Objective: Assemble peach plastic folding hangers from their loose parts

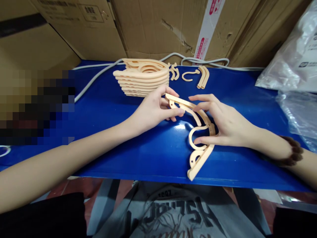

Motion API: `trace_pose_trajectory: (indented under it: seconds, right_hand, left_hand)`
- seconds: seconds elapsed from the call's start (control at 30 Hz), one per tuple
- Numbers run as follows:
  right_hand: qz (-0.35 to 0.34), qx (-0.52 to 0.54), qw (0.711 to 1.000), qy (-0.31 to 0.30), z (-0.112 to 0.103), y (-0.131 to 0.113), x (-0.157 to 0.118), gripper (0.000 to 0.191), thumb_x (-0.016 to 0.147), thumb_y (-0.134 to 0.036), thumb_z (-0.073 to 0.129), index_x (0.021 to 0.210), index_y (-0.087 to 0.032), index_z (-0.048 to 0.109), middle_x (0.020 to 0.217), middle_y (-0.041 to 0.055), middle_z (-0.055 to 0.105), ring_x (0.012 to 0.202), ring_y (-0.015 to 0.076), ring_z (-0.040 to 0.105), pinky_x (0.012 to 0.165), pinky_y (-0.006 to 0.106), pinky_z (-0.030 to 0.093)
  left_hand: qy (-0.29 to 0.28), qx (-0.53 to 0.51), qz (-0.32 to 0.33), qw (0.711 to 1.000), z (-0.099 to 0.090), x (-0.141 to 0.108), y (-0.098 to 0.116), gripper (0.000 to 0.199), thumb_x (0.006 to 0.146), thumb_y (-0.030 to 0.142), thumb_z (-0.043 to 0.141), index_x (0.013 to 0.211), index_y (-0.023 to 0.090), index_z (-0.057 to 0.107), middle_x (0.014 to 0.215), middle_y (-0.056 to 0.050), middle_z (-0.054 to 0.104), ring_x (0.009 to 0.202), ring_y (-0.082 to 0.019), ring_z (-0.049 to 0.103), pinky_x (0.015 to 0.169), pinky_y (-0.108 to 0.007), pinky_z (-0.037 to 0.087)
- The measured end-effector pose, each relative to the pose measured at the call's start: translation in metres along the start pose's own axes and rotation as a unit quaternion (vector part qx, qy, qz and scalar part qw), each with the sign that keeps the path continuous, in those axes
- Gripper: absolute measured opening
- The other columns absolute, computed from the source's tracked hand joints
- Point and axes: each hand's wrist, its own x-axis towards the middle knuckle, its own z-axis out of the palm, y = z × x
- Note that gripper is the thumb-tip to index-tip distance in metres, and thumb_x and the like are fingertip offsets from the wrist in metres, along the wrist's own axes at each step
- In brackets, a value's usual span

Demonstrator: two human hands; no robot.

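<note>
A beige plastic folding clothes hanger is held just above the blue table, its two arms bent at an angle and its hook curled inward between them. My left hand pinches the far end of the upper arm, thumb on the near side. My right hand wraps round the middle from the right, fingertips at the upper arm and thumb across the hook. Part of the hinge is hidden behind the right hand. Beyond my left hand lies a neat stack of matching hangers.
Behind the stack's right side lie small curved pieces, a loose hook and two short arm pieces. A white cable runs along the back. Cardboard boxes wall the rear; plastic bags sit at right.
</note>
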Motion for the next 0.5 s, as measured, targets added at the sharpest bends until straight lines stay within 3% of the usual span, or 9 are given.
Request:
trace_pose_trajectory:
  seconds: [0.17,0.3,0.4,0.5]
  right_hand:
    - [0.001,-0.037,0.999,0.017,0.0,0.0,0.002,0.053,0.102,-0.057,0.058,0.134,-0.014,0.06,0.126,0.0179,0.072,0.108,0.0306,0.072,0.082,0.041,0.055]
    - [0.037,-0.087,0.995,0.021,0.0,0.0,0.001,0.04,0.107,-0.047,0.05,0.126,-0.015,0.064,0.104,0.0119,0.077,0.088,0.0256,0.071,0.075,0.037,0.051]
    - [0.056,-0.085,0.995,0.019,0.001,0.0,0.001,0.04,0.106,-0.051,0.05,0.123,-0.018,0.065,0.102,0.0109,0.076,0.087,0.0254,0.071,0.075,0.037,0.051]
    - [0.036,-0.065,0.997,0.027,0.001,0.0,0.001,0.038,0.104,-0.051,0.056,0.121,-0.017,0.064,0.112,0.0141,0.074,0.095,0.0274,0.071,0.079,0.039,0.054]
  left_hand:
    - [-0.013,0.141,0.096,0.985,0.0,-0.01,-0.005,0.04,0.081,0.036,0.088,0.1,0.021,0.055,0.083,0.003,0.074,0.07,-0.013,0.071,0.06,-0.023,0.049]
    - [-0.016,0.276,0.108,0.955,0.0,-0.016,-0.002,0.032,0.09,0.046,0.079,0.101,0.022,0.06,0.084,0.003,0.07,0.067,-0.012,0.061,0.059,-0.024,0.039]
    - [-0.021,0.328,0.125,0.936,0.0,-0.017,0.001,0.032,0.094,0.051,0.073,0.102,0.023,0.062,0.083,0.004,0.069,0.065,-0.012,0.058,0.06,-0.024,0.036]
    - [-0.032,0.431,0.142,0.89,0.001,-0.018,0.004,0.033,0.1,0.055,0.065,0.109,0.023,0.065,0.081,0.003,0.069,0.066,-0.013,0.059,0.059,-0.024,0.031]
